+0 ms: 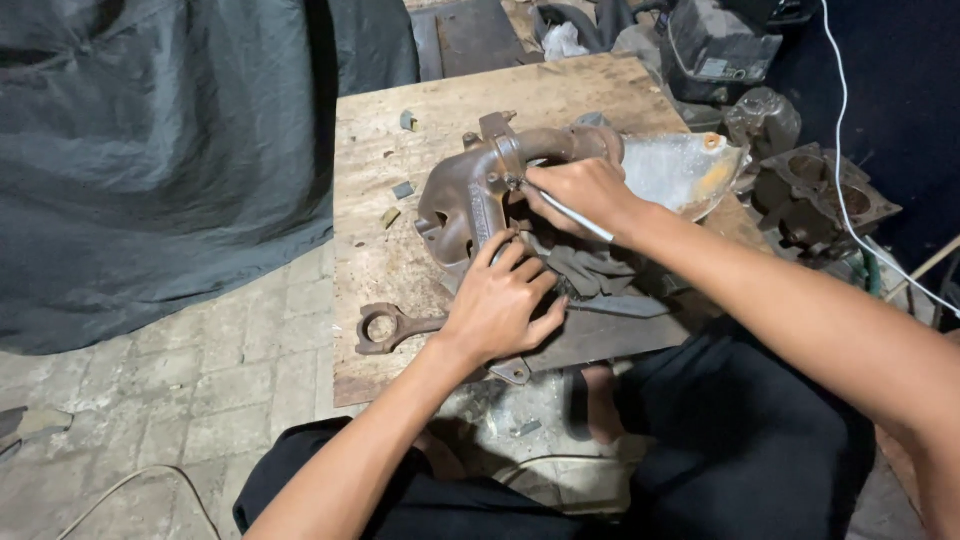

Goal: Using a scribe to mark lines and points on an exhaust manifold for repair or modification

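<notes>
A rusty brown cast-metal manifold with curved pipe branches [478, 192] lies just above the centre of the frame on a worn, scratched wooden board [380, 270] set on a paved floor. The left hand [500, 305] rests on the manifold's lower edge, fingers spread and pressing down flat, holding nothing. The right hand [583, 195] is closed around a thin silver metal rod-like tool [572, 209], whose tip meets the manifold near its upper flange. A dark grey crumpled cloth [585, 265] lies between the two hands, touching the manifold. A rusty connecting rod with a ring end [388, 326] lies at the lower left of the board, just beside the left wrist. A grey tarpaulin [150, 150] fills the upper left of the frame. A dirty engine block with round bores [825, 200] sits at the upper right, well apart from the hands.
</notes>
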